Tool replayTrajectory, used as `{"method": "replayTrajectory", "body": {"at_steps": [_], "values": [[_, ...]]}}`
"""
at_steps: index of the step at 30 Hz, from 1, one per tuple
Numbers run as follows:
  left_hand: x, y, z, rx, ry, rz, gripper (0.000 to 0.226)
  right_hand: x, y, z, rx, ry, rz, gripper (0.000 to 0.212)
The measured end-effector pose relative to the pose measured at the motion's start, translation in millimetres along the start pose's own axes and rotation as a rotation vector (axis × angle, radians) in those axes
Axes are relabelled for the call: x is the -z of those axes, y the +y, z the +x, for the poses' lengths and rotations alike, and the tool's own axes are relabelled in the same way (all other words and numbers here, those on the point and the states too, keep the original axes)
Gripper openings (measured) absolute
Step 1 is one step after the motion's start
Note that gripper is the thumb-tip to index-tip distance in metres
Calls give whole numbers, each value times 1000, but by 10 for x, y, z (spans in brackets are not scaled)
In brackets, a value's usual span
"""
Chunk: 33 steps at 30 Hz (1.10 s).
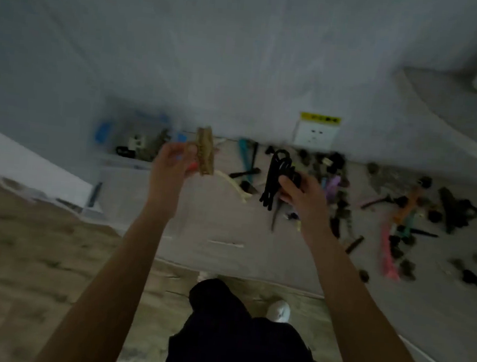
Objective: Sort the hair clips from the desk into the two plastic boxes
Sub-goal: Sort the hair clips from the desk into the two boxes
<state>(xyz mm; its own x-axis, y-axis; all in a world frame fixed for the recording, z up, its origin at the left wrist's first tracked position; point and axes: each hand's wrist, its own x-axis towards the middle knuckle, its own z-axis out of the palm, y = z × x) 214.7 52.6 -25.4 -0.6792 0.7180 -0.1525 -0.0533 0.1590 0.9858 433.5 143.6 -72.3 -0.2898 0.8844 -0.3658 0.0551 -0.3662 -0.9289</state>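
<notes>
My left hand (172, 163) holds a tan, ridged hair clip (204, 154) upright above the desk's left part. A bunch of long black hair clips (277, 181) is gripped in my right hand (299, 196) near the desk's middle. Many more hair clips (401, 221), black, pink, purple, orange and teal, lie scattered over the right half of the desk (198, 229). A clear plastic box (132, 142) with blue latches stands at the back left and has a few clips in it. A second clear box (97, 197) sits at the desk's left edge; its contents are too blurred to tell.
The wall behind the desk carries a white power socket (316, 134) under a yellow label. A cream curved clip (234, 184) lies between my hands. Below the desk edge are wood-look floor (22, 263), my dark trousers and a white shoe (279, 311).
</notes>
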Motion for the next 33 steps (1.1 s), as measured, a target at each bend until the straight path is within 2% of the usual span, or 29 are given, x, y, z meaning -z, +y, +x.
{"method": "replayTrajectory", "body": {"at_steps": [3, 7, 11, 14, 16, 20, 24, 30, 33], "values": [[744, 104, 547, -39, 169, 184, 12, -679, -200, 122, -29, -29, 134, 21], [1188, 129, 1004, 34, 195, 482, 12, -1257, -380, 277, 45, -55, 60, 27], [1365, 21, 1283, -33, 96, 735, 22, -1743, -528, 421, 129, -67, -88, 31], [1404, -26, 1496, -166, -12, 939, 21, -2030, -636, 494, 200, -94, -221, 40], [1404, -36, 1598, -242, -76, 1098, 21, -2175, -690, 549, 319, -124, -361, 42], [1530, -113, 1711, -181, -223, 1325, 27, -2515, -761, 693, 635, -226, -704, 42], [1673, -172, 1587, -234, -162, 1241, 29, -2823, -725, 872, 776, -293, -983, 43], [1854, -162, 1329, -260, 1, 974, 23, -3116, -409, 1081, 757, -427, -1361, 63], [1855, -195, 1235, -306, 63, 798, 25, -3017, -294, 1054, 858, -341, -1334, 48]]}}
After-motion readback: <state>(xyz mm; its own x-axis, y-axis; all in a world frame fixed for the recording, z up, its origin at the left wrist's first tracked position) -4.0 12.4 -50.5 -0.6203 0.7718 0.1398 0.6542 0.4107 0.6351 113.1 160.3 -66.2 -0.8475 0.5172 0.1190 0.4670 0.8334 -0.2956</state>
